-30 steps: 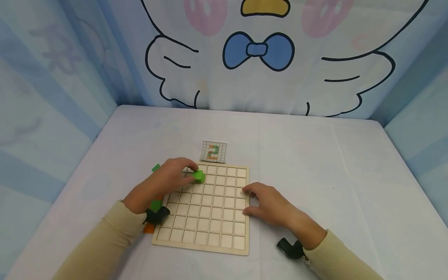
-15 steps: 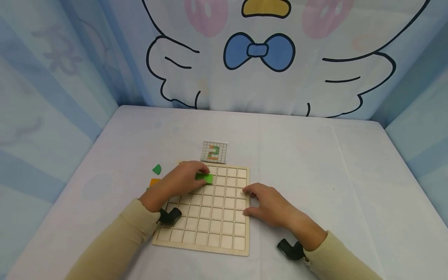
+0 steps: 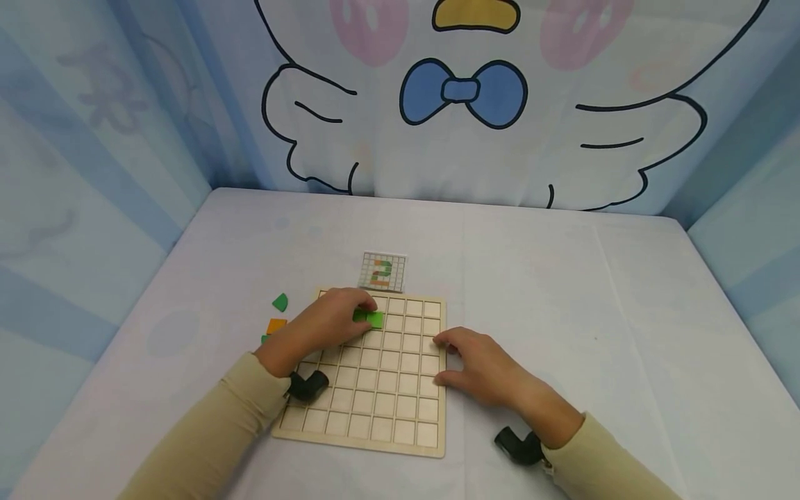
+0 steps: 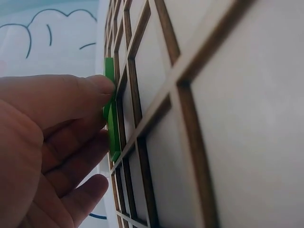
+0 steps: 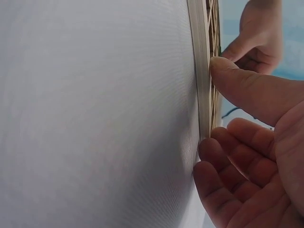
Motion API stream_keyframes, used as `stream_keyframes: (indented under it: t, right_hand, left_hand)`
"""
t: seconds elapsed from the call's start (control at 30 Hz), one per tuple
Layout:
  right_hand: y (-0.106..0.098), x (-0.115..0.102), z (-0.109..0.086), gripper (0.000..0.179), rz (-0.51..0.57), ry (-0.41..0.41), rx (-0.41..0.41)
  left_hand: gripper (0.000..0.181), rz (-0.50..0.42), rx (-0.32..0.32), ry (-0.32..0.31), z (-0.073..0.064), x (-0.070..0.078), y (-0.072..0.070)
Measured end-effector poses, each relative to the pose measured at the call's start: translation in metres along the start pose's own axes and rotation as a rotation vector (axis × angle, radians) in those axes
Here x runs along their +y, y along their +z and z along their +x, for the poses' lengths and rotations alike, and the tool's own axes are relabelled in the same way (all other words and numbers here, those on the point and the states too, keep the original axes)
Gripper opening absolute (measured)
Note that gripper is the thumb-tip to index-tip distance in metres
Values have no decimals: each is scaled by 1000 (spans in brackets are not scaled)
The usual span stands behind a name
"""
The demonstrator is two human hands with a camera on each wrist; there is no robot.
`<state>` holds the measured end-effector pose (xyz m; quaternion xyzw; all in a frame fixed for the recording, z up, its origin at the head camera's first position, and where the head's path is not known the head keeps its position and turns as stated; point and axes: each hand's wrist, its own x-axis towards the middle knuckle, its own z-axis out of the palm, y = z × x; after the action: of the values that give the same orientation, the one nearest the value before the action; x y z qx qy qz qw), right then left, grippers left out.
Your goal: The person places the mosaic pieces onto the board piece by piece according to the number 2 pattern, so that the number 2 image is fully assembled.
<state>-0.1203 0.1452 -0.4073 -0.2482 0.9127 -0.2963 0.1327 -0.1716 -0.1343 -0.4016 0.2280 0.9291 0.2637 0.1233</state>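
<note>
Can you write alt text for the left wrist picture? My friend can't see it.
The left hand's grip pinches something flat and green, close to a pale grid board filling the right side. Behind, a pale backdrop has dark curvy lines.

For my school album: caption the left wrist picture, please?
Left hand pinching a green piece over a wooden grid board.

I'm at a white-covered desk in what looks like a curtained booth: blue-patterned hangings flank it, and a cartoon backdrop with a blue bow tie faces me. Home or studio, I can't tell.
</note>
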Motion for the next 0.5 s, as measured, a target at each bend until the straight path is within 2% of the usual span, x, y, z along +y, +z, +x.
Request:
stream_keyframes:
  t: [0.13, 0.37, 0.5]
  right_hand:
    - [0, 0, 0, 52, 1, -4, -1]
    - [0, 1, 0, 52, 0, -7, 4]
    - [0, 0, 0, 52, 1, -6, 0]
  left_hand:
    - [28, -2, -4, -6, 1, 0, 0]
    - [27, 26, -9, 28, 2, 1, 0]
    - [28, 26, -19, 20, 2, 2, 0]
